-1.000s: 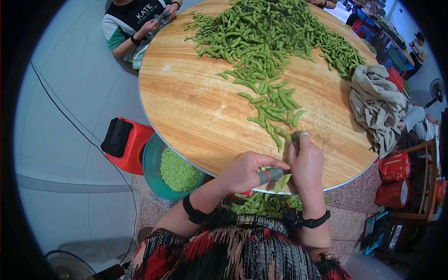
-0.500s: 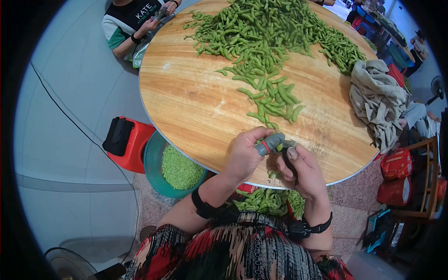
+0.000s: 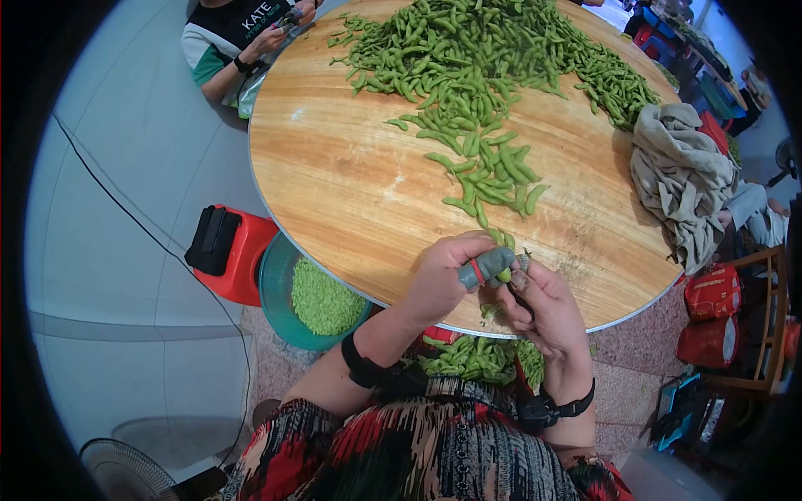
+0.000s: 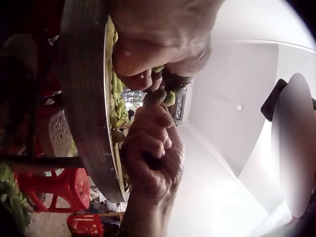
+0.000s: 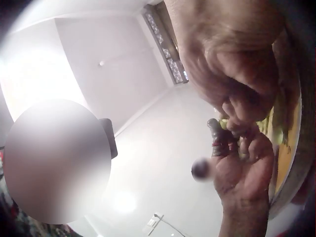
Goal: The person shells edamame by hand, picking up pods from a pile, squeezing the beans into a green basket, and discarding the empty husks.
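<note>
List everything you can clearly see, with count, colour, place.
Table: one, brown, centre
Pods: many, green, on table
Tub: one, teal, lower left
Beans: many, pale green, in tub
Container: one, red, beside tub
Cloth: one, beige, table's right
Bags: two, red, right
Chair: one, brown, right
Fans: two, dark, left and right
People: several, mixed clothing, left and right
Left hand: one, grey finger cover, pinching pod
Right hand: one, black wrist strap, at pod

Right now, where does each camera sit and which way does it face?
Head: on the head, facing forward and down at the wooden table; left hand, right hand, forearms and patterned clothing show.
Left wrist: on that wrist, looking along the left hand toward the right.
Right wrist: on that wrist, looking along the right hand toward the left.
Wrist views share both hands, table edge.
</note>
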A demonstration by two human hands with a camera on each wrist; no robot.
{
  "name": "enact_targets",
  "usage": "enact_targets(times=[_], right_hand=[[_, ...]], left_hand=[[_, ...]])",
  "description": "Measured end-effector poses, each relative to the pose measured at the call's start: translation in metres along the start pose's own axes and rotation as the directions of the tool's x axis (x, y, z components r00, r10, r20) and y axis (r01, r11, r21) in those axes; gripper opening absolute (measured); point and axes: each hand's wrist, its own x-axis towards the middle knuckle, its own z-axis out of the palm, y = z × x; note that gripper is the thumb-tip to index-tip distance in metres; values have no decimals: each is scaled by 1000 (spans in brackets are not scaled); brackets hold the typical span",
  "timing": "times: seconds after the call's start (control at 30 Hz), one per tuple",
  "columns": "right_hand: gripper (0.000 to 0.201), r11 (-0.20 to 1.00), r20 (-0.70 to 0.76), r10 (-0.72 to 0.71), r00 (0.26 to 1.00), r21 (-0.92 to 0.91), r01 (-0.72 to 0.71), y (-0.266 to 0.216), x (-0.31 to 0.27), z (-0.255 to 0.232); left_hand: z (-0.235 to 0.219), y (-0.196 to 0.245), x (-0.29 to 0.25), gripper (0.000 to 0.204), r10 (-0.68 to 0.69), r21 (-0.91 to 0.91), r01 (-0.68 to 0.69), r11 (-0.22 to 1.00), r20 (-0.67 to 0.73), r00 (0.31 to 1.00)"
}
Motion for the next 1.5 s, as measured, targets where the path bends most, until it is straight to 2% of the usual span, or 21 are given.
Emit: enact_targets(times=[0.07, 0.13, 0.17, 0.2, 0.23, 0.27, 0.3, 0.33, 0.4, 0.5, 0.57, 0.6, 0.67, 0.73, 0.77, 0.87, 1.03, 1.2, 1.27, 1.37, 1.5], right_hand=[[16, 999, -12, 11, 1000, 32, -11, 2, 2, -2], [13, 976, -43, -92, 995, -200, 82, 9, 6, -11], [13, 976, -43, -91, 995, -201, 81, 11, 8, -11], [11, 902, -68, -248, 966, -381, 204, 12, 9, -9], [10, 778, -61, -400, 914, -549, 304, 13, 11, -9], [10, 777, -57, -400, 915, -551, 305, 14, 13, -10], [10, 742, -76, -417, 906, -605, 291, 15, 14, -11], [10, 704, -95, -435, 896, -656, 272, 15, 15, -12], [9, 761, -118, -402, 908, -594, 260, 11, 17, -13], [10, 834, -144, -361, 922, -491, 250, 12, 20, -19], [10, 853, -144, -352, 925, -457, 253, 11, 21, -20], [10, 830, -153, -356, 922, -504, 237, 10, 20, -19], [10, 806, -162, -360, 919, -550, 219, 8, 19, -15], [8, 552, -84, -573, 815, -775, 308, 10, 19, -7], [8, 552, -84, -573, 815, -775, 308, 11, 18, -4], [6, 491, -73, -612, 787, -815, 307, 10, 17, 1], [8, 380, 3, -622, 783, -873, 306, 10, 13, 9], [9, 410, -28, -602, 798, -868, 279, 11, 12, 10], [9, 428, -43, -591, 805, -863, 268, 10, 12, 7], [6, 407, -96, -683, 724, -873, 268, 12, 14, -4], [7, 396, -125, -698, 705, -887, 235, 3, 9, -15]], left_hand=[[-6, -6, 1, 15, -140, -178, 156, 972, 97, 985], [7, 0, -1, 15, -112, -102, 115, 988, 30, 993], [13, 1, -1, 15, -80, -23, 79, 997, -35, 996], [15, 0, 0, 15, -79, -24, 78, 997, -37, 996], [16, -1, 2, 15, 13, 148, 2, 989, -104, 995], [16, -2, 3, 14, 114, 319, -60, 946, -154, 981], [14, -6, 5, 14, 116, 319, -62, 946, -155, 981], [11, -12, 7, 15, 198, 379, -139, 915, -123, 972], [8, -16, 8, 16, 278, 435, -214, 875, -89, 956], [8, -14, 6, 19, 167, 302, -120, 946, -137, 976], [8, -6, 6, 21, -78, -127, 62, 990, -125, 989], [6, -7, 7, 21, -77, -127, 61, 990, -127, 989], [2, -12, 8, 20, -152, -380, 117, 918, -64, 986], [3, -12, 9, 18, -139, -417, 89, 905, -92, 986], [4, -11, 9, 16, -128, -452, 61, 890, -121, 984], [2, -9, 7, 12, -163, -479, 109, 871, -73, 984], [0, -9, 9, 12, -191, -503, 98, 859, -136, 972], [-1, -10, 9, 14, -176, -443, 91, 892, -153, 972], [-4, -12, 10, 18, -169, -412, 124, 903, -76, 983], [1, 3, 9, 25, -239, -269, 198, 943, -128, 963], [-7, 8, 6, 32, -230, -214, 193, 958, -167, 959]])
